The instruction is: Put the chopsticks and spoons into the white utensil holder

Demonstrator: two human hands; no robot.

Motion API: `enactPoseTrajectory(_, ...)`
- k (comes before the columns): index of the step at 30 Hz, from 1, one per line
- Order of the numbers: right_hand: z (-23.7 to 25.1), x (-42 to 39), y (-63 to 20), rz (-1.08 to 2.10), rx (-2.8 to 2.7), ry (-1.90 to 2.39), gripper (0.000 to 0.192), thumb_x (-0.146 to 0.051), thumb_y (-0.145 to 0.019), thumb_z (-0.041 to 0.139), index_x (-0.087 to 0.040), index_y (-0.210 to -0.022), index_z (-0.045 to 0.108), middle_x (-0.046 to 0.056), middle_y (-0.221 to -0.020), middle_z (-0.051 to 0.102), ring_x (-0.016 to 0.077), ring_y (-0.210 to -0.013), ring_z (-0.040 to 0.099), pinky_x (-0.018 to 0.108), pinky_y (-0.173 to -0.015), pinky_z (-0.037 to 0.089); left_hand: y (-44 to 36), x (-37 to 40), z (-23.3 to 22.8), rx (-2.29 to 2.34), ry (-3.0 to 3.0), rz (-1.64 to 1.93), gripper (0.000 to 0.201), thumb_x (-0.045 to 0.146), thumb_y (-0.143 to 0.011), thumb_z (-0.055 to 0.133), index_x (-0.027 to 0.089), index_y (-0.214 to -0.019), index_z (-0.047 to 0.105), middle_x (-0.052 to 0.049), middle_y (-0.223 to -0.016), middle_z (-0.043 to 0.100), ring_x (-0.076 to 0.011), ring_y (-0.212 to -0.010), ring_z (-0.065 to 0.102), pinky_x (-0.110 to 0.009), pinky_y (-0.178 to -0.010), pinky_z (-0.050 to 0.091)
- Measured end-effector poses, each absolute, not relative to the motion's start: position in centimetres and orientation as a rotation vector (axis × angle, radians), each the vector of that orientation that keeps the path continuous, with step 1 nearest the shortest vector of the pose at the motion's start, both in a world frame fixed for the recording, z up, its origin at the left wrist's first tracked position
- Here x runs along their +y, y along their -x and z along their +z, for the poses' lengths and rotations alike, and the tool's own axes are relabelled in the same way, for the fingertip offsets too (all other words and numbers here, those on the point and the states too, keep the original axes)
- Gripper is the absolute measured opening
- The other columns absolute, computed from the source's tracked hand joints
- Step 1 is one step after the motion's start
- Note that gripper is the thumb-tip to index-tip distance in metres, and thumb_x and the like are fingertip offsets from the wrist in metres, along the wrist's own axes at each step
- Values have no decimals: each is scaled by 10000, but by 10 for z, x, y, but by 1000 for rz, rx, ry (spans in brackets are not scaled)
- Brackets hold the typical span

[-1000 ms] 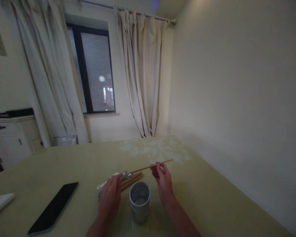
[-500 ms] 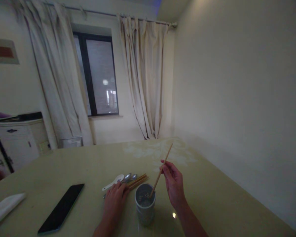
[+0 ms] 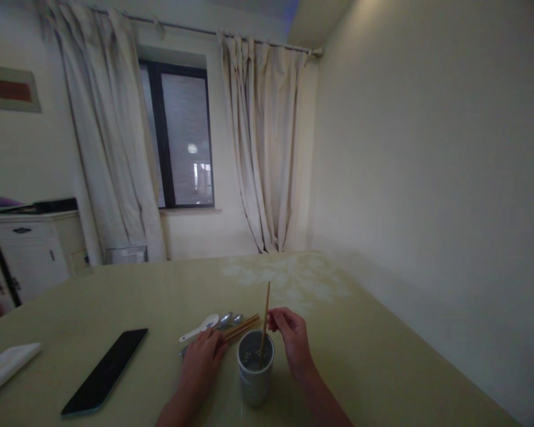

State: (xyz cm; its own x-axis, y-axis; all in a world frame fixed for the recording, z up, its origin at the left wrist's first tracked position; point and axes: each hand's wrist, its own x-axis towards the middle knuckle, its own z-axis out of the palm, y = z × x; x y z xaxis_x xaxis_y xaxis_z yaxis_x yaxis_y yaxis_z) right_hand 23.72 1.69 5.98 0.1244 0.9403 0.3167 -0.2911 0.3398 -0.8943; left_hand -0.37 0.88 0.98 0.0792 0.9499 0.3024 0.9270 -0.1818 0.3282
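Note:
A grey cylindrical utensil holder (image 3: pixel 254 385) with holes in its inner bottom stands upright on the table. One wooden chopstick (image 3: pixel 266 302) stands in it, nearly upright against the right side. The fingertips of my right hand (image 3: pixel 292 339) are just right of that chopstick, parted from the thumb, and do not appear to grip it. Left of the holder, my left hand (image 3: pixel 204 354) is closed over the near ends of several wooden chopsticks (image 3: pixel 245 325) lying on the table. Beyond its fingers lie a white spoon (image 3: pixel 200 328) and metal spoons (image 3: pixel 226 320). The left fingertips are partly hidden.
A black phone (image 3: pixel 107 373) lies on the table (image 3: pixel 374 356) to the left. Farther left is a white packet-like item (image 3: pixel 8 369). A wall (image 3: pixel 427 178) runs along the right edge, and a white cabinet (image 3: pixel 31 246) stands at the back left.
The chopstick has swung from leaning right to nearly upright in the holder. My right hand has moved left and lower, its fingers coming off the chopstick. My left hand stays on the bundle.

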Motion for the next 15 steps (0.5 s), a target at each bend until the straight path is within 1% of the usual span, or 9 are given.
enactPoseTrajectory(3, 40, 29, -236, 1121, -970, 872, 587, -743, -683, 839, -159, -738, 803, 55, -645, 709, 162, -588, 598, 280, -576, 479, 2, 8, 12, 1893, -2308, 700, 226, 262, -974, 502, 246, -936, 724, -64, -1076, 767, -250, -1081, 694, -368, -955, 505)
enactPoseTrajectory(5, 25, 38, -234, 1190, -937, 971, 605, -758, -623, 854, -163, -691, 767, 33, -601, 682, 140, -539, 573, 253, -525, 441, 1, 9, 10, 1857, -2302, 680, 247, 251, -966, 482, 253, -943, 727, -60, -1064, 773, -246, -1066, 704, -370, -947, 518)
enactPoseTrajectory(7, 14, 44, -231, 1246, -936, 1035, 599, -741, -567, 878, -167, -673, 745, 15, -576, 669, 132, -514, 566, 242, -506, 426, 0, 10, 8, 1843, -2292, 686, 267, 247, -958, 467, 252, -960, 734, -70, -1066, 774, -252, -1074, 706, -386, -967, 528)
enactPoseTrajectory(10, 6, 47, -226, 1276, -943, 1054, 573, -703, -545, 895, -167, -688, 750, 5, -575, 677, 141, -522, 588, 251, -527, 452, 0, 12, 4, 1810, -2299, 800, 291, 292, -975, 444, 242, -952, 729, -92, -1059, 770, -269, -1079, 702, -411, -979, 539)
enactPoseTrajectory(13, 7, 45, -225, 1296, -967, 1052, 544, -664, -551, 912, -161, -693, 761, 8, -593, 694, 155, -553, 608, 264, -556, 470, -1, 13, 6, 1777, -2249, 996, 312, 392, -986, 450, 244, -912, 714, -93, -995, 762, -280, -1002, 705, -421, -933, 556)
enactPoseTrajectory(15, 10, 43, -224, 1314, -997, 1039, 541, -647, -555, 924, -152, -718, 778, 25, -639, 723, 173, -598, 636, 277, -589, 486, -5, 12, 9, 1712, -2200, 1116, 318, 446, -984, 469, 251, -904, 707, -87, -968, 761, -278, -960, 706, -415, -909, 563)
